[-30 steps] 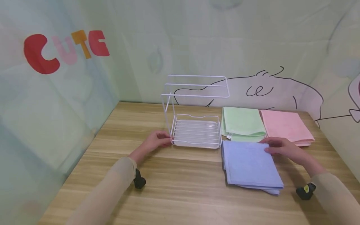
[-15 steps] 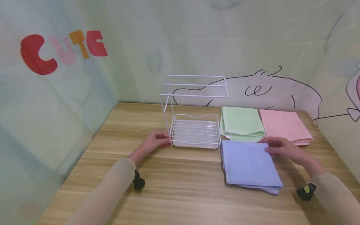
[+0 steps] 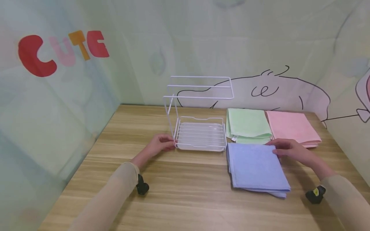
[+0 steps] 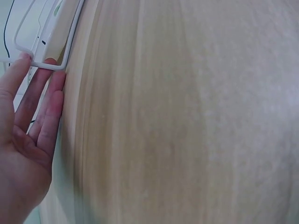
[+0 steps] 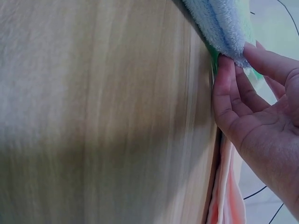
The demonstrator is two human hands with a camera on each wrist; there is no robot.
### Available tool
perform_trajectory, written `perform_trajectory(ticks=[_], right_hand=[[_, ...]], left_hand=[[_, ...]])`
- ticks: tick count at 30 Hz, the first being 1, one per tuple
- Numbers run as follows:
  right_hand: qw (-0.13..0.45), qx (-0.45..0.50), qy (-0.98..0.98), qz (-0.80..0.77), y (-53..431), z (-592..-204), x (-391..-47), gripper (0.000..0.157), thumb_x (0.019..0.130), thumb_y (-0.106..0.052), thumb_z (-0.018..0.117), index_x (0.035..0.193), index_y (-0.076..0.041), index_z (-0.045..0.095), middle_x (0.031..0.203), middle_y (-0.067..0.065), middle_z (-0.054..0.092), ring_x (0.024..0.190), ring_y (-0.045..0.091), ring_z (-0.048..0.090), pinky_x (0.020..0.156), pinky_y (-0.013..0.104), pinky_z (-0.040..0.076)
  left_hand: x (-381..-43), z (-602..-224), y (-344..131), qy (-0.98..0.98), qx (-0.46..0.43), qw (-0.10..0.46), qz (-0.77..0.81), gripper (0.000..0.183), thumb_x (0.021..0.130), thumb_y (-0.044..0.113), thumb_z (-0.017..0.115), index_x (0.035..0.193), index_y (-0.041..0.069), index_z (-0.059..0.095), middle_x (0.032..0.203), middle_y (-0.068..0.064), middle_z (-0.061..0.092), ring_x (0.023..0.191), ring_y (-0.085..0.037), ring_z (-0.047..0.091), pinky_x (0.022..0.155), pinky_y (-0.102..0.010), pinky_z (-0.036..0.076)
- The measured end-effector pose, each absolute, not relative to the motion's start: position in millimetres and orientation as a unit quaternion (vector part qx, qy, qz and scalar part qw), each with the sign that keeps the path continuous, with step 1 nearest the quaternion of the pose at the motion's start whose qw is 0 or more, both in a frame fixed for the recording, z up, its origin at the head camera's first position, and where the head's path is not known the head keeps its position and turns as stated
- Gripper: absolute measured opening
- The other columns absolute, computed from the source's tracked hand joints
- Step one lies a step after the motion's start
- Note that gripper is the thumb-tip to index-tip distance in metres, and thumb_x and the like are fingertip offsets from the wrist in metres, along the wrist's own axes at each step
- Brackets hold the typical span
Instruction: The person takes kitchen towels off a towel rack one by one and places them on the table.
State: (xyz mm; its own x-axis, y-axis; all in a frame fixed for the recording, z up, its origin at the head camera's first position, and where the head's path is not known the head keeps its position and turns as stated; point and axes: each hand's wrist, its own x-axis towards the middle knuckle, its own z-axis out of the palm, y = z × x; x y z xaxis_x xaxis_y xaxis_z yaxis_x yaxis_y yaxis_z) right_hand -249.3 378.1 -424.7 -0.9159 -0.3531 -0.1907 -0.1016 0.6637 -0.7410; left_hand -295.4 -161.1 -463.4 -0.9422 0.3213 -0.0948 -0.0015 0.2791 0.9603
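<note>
A white wire rack point(image 3: 200, 97) with a tray point(image 3: 200, 136) in its base stands at the table's middle. At the rack's lower left corner my left hand point(image 3: 157, 146) pinches the base wire. In the left wrist view, the thumb of that hand point(image 4: 25, 130) lies on one side of the wire point(image 4: 49, 66), fingertips on the other. A folded blue towel point(image 3: 257, 166) lies to the right, in front of the rack. Its far right edge is pinched by my right hand point(image 3: 289, 150). The right wrist view shows the blue towel's edge point(image 5: 229, 32) between thumb and fingers.
Behind the blue towel lie a folded green towel point(image 3: 248, 125) and a folded pink towel point(image 3: 293, 126), side by side. A printed cloth wall point(image 3: 185, 54) closes the back and sides of the wooden table point(image 3: 185, 192).
Both hands keep their places on the rack and the blue towel. The whole head view has shifted slightly; otherwise nothing has visibly moved.
</note>
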Motion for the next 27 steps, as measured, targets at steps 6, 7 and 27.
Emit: perform_trajectory(ticks=[6,7,27], right_hand=[[0.167,-0.127,0.898,-0.387,378.1,-425.1,-249.3,0.041,0.097,-0.026,0.062,0.134,-0.007,0.057,0.128,0.02,0.061,0.094,0.006,0.059,0.077,0.024,0.057],[0.166,-0.126,0.899,-0.386,378.2,-425.1,-248.8,0.041,0.097,-0.026,0.062,0.134,-0.007,0.057,0.129,0.02,0.061,0.094,0.005,0.059,0.077,0.024,0.056],[0.023,-0.132,0.943,-0.306,385.4,-396.2,-239.7,0.052,0.09,-0.031,0.073,0.137,-0.016,0.057,0.136,0.006,0.06,0.11,-0.016,0.042,0.081,0.007,0.049]], left_hand=[[-294.3,-462.4,-160.8,0.788,0.109,0.134,0.591,0.02,0.091,0.006,0.068,0.105,-0.008,0.066,0.098,-0.009,0.077,0.077,-0.009,0.068,0.072,-0.024,0.061],[-294.3,-462.2,-160.9,0.788,0.112,0.134,0.59,0.02,0.091,0.006,0.068,0.105,-0.009,0.066,0.099,-0.009,0.077,0.077,-0.008,0.068,0.072,-0.024,0.061],[-282.5,-439.1,-180.6,0.825,0.158,0.169,0.515,0.039,0.093,0.02,0.068,0.129,0.004,0.062,0.129,-0.017,0.066,0.11,-0.024,0.067,0.091,-0.034,0.06]])
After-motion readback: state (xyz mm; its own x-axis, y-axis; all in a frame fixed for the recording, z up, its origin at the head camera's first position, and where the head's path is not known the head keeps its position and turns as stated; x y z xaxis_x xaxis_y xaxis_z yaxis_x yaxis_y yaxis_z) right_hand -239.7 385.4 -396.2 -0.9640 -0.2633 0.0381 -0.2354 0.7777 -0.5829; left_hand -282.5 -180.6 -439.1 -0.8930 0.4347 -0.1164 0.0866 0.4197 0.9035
